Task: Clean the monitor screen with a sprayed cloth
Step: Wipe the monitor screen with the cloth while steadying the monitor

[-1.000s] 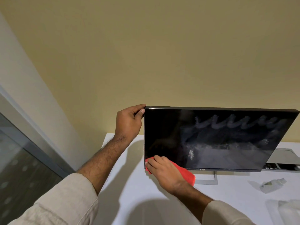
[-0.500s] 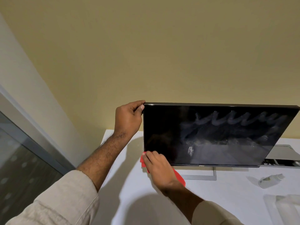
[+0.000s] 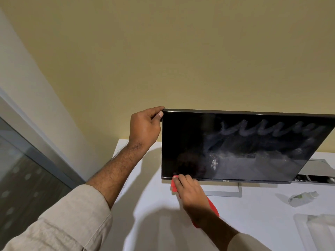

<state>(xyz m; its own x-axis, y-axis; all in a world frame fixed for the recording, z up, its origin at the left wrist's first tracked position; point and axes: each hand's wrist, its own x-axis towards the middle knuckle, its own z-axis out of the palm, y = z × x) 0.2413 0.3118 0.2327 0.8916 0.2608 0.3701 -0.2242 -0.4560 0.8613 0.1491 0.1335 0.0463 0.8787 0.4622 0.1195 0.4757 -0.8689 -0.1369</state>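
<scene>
A black monitor [image 3: 183, 142] stands on a white table [image 3: 148, 187], its screen dark on the left and streaked with pale wavy smears on the right. My left hand [image 3: 143, 127] grips the monitor's top left corner, thumb on the front edge. My right hand [image 3: 190, 192] presses a red cloth [image 3: 212, 207] against the bottom left edge of the screen, fingertips on the lower bezel. Most of the cloth is hidden under that hand.
A small white spray bottle [image 3: 301, 196] lies on the table at the right. A clear plastic tray [image 3: 315, 230] sits at the lower right. A second flat device [image 3: 315, 171] lies behind the monitor. A wall and a glass panel [image 3: 27, 178] close the left side.
My right hand with the red cloth slid left and down along the screen's bottom edge to the lower left corner. My left hand kept its grip on the top corner.
</scene>
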